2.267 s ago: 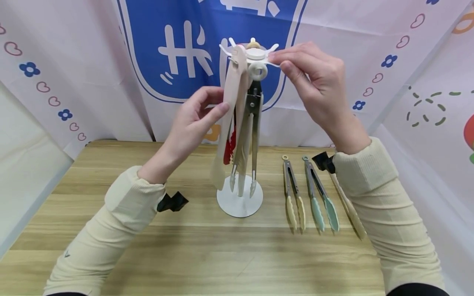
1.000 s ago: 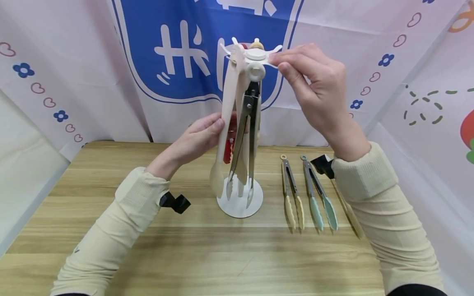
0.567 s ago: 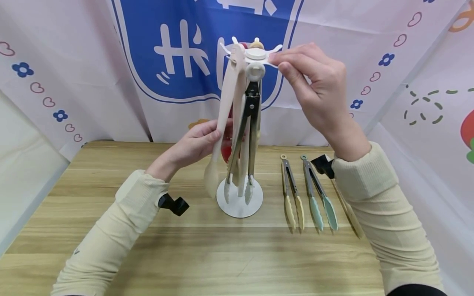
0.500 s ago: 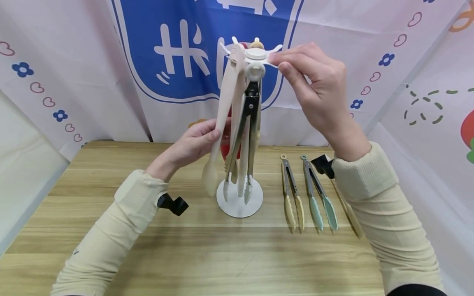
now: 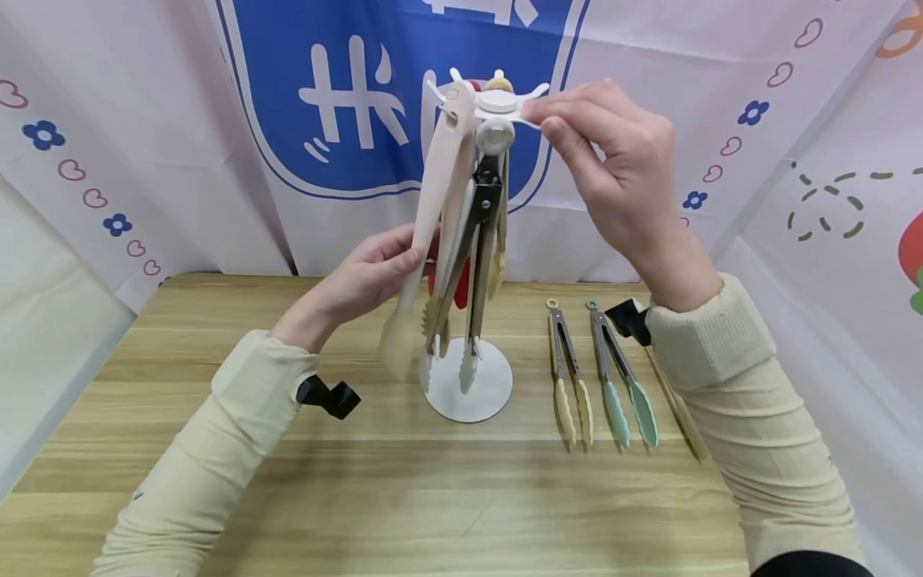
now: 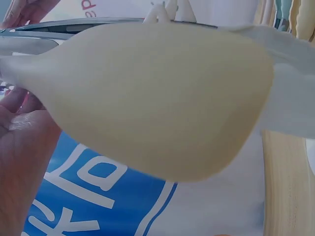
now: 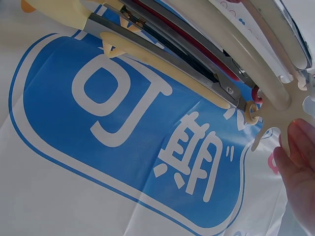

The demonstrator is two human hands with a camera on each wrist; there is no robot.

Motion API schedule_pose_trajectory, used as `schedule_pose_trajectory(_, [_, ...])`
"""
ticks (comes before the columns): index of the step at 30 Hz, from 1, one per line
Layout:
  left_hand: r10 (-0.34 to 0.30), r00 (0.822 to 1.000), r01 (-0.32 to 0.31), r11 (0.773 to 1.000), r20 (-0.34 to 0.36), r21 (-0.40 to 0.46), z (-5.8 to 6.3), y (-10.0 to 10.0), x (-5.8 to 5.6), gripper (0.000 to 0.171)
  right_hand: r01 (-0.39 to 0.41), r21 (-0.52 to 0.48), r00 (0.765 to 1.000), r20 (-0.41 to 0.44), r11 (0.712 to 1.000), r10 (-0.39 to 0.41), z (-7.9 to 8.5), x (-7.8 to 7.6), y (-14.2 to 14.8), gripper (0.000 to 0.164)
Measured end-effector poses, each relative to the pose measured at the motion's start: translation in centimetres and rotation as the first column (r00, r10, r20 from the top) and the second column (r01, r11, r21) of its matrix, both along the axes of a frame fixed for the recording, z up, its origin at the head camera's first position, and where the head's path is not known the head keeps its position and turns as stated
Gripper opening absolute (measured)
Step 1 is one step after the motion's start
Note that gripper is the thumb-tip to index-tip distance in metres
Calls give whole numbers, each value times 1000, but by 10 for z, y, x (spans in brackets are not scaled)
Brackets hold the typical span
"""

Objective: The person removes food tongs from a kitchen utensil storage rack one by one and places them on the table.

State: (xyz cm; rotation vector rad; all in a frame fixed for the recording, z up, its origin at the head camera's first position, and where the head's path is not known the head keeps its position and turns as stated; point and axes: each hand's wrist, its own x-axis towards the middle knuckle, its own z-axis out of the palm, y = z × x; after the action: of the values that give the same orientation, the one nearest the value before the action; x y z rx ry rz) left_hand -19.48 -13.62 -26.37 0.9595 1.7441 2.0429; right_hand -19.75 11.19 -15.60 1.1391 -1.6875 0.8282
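A white rack with a hooked top (image 5: 497, 102) stands on a round base (image 5: 490, 393). My right hand (image 5: 620, 152) pinches one hook of that top, as the right wrist view also shows. Beige one-piece tongs (image 5: 425, 200) hang at the left, one arm ending in a broad spoon-shaped head (image 6: 167, 98). My left hand (image 5: 353, 280) grips them below mid-length, thumb in front, other fingers partly hidden behind. They tilt outward to the left. Steel tongs with white tips (image 5: 485, 208) hang in front. Red tongs (image 5: 461, 288) and yellow tongs (image 5: 497, 268) hang behind.
On the wooden table (image 5: 360, 497), right of the rack, lie steel tongs with yellow tips (image 5: 572, 377) and steel tongs with teal tips (image 5: 623, 385). Beside them a long beige utensil (image 5: 681, 409) lies partly under the right sleeve. A printed cloth (image 5: 346, 160) hangs behind.
My left hand has slid down the beige tongs, then drawn left, swinging their lower end outward. The white-tipped tongs have swung left too. My right hand has kept its hold on the hook.
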Motion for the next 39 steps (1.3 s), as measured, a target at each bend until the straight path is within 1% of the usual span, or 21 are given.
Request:
schedule_pose_trajectory(2, [-12,1000,12,1000,7,5,0,1,0,77,0,2,1000,-1,1000,0,0,0,0,12])
schedule_pose_trajectory(3, [-14,1000,14,1000,9,7,1,1,1,80,0,2,1000,-3,1000,0,0,0,0,12])
schedule_pose_trajectory(6, [-22,1000,22,1000,7,23,1,2,1,77,3,3,1000,-1,1000,-3,1,0,0,12])
schedule_pose_trajectory(12, [-43,999,45,994,-16,101,2,5,3,43,5,9,1000,13,1000,-5,0,0,1,12])
schedule_pose_trajectory(15, [-43,999,45,992,-26,117,3,5,5,37,6,8,1000,23,1000,-6,0,0,1,12])
schedule_pose_trajectory(22, [-29,999,33,993,-36,112,5,5,7,35,10,6,1000,12,1000,-10,0,0,1,12])
schedule_pose_trajectory(28, [-37,999,39,993,-21,111,9,2,11,34,5,6,1000,22,1000,-5,1,1,2,12])
schedule_pose_trajectory(33, [-58,998,60,992,-20,115,10,0,13,32,1,3,1000,17,1000,-1,1,1,1,12])
schedule_pose_trajectory(35, [-65,998,67,991,-28,113,10,-2,14,35,6,5,1000,21,1000,-6,1,1,1,12])
schedule_pose_trajectory(39, [-72,996,77,992,-50,95,12,-5,15,47,24,14,999,36,1000,-25,1,2,1,12])
